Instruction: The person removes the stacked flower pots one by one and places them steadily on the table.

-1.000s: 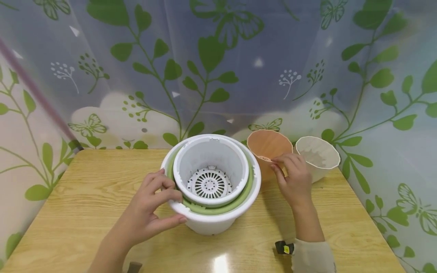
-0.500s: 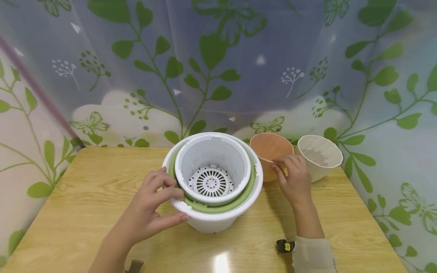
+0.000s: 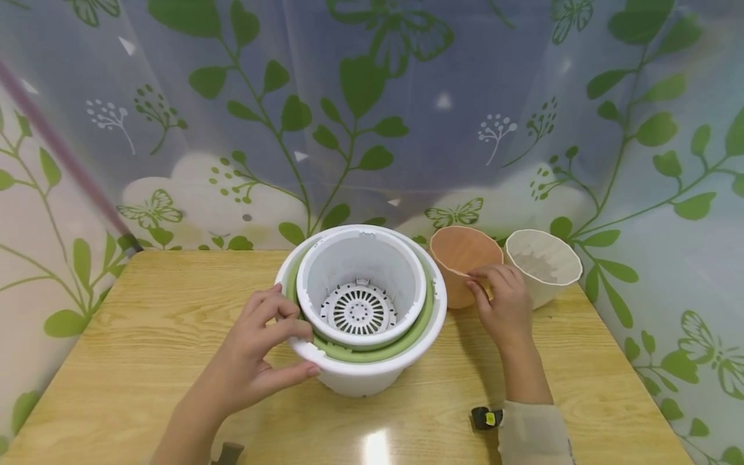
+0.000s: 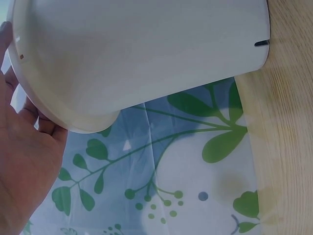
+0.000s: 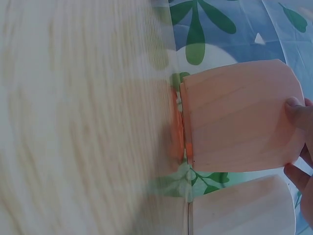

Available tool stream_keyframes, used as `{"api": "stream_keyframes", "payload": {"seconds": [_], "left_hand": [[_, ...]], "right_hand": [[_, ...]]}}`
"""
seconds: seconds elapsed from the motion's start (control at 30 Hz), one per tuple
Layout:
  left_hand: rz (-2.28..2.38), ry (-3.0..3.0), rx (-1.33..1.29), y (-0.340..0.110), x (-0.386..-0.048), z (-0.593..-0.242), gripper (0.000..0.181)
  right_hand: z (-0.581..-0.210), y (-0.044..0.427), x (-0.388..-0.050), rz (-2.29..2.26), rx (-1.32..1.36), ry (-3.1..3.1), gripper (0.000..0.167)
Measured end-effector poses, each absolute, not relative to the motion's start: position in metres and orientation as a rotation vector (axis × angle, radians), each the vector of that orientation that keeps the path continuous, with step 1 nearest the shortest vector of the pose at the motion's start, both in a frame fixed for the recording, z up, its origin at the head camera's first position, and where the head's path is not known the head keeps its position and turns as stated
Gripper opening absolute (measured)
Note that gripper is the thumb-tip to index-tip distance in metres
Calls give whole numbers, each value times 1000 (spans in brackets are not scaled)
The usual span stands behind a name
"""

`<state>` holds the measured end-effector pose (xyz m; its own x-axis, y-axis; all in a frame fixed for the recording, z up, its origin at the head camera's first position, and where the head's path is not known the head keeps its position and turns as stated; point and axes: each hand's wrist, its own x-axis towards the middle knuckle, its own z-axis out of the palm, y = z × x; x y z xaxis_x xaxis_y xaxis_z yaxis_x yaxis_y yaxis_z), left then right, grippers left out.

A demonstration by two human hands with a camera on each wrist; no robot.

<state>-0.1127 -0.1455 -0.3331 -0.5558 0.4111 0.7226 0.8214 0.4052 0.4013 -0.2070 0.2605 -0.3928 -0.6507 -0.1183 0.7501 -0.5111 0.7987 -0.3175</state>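
Sliding orange pot (image 3: 459,253) toward three o'clock | gap to cream pot (image 3: 543,263) narrowed, row likely tighter | right hand (image 3: 504,300) pinching six-o'clock rim, pot at two o'clock from white bucket (image 3: 360,382) | left hand (image 3: 250,355) gripping bucket

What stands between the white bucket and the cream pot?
The orange pot, which the right hand grips; the head view shows it.

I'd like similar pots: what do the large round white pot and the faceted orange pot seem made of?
Large round white pot: probably satin plastic, given its smooth wall and neat slot. Faceted orange pot: likely matte plastic, given its thin rim and dull wall.
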Motion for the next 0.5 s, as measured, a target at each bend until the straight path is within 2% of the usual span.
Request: {"api": "stream_keyframes", "payload": {"seconds": [0.5], "left_hand": [[-1036,-2115,-1059,-146,-114,-334,34]], "right_hand": [[-400,274,-212,683,492,-2197,22]]}}
